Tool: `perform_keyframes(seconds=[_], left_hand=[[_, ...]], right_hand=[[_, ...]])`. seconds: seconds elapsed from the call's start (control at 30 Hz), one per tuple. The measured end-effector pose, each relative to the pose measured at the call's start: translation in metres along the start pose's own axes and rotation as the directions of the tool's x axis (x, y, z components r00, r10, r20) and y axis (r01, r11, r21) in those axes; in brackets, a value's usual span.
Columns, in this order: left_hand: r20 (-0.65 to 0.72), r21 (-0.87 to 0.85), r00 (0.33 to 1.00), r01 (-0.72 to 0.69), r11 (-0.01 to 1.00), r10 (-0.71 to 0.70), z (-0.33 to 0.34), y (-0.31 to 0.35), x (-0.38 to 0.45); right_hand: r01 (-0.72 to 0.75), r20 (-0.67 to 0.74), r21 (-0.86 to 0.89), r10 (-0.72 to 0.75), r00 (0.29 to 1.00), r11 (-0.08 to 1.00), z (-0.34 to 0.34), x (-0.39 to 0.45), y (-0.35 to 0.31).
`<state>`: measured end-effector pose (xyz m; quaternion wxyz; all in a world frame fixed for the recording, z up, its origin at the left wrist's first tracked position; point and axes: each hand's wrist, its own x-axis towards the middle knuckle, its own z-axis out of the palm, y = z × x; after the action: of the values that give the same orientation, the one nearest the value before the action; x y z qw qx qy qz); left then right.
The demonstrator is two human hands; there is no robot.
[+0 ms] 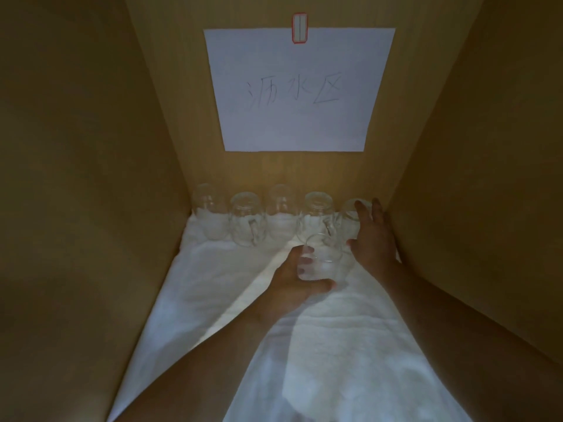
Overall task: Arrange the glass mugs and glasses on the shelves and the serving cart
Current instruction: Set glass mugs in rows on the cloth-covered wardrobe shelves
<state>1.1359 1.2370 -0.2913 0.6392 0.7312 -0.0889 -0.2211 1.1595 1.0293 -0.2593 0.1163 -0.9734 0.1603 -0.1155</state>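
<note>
I look into a wooden shelf compartment lined with a white towel point(213, 300). Several clear glass mugs stand upside down in a row at the back, among them one at the far left point(207, 208) and one with a handle point(245, 220). My left hand point(292, 278) grips a clear glass point(323, 263) just in front of the row, above the towel. My right hand point(373, 236) reaches to the rightmost upturned glass point(350, 217), fingers spread over its top and side, close to the right wall.
A white paper sheet point(298, 89) with handwritten characters hangs on the back wall under a red-edged clip point(300, 28). Wooden side walls point(91, 178) close the compartment in on left and right. The towel's front half lies bare.
</note>
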Motion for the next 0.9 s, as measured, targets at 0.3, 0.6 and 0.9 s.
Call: perform_keyframes(seconds=[0.3, 0.6, 0.9], left_hand=[[0.011, 0.02, 1.0, 0.026, 0.999, -0.026, -0.022, 0.002, -0.015], [-0.32, 0.164, 0.947, 0.097, 0.982, -0.04, -0.078, 0.01, -0.042], [-0.441, 0.503, 0.894, 0.175, 0.847, 0.077, -0.147, 0.039, -0.063]], right_hand=[[-0.005, -0.238, 0.105, 0.03, 0.971, 0.994, -0.009, -0.051, -0.016], [0.095, -0.114, 0.103, -0.083, 0.99, 0.99, 0.002, -0.078, -0.058], [0.192, 0.041, 0.124, -0.199, 0.979, 0.973, 0.027, -0.086, -0.103]])
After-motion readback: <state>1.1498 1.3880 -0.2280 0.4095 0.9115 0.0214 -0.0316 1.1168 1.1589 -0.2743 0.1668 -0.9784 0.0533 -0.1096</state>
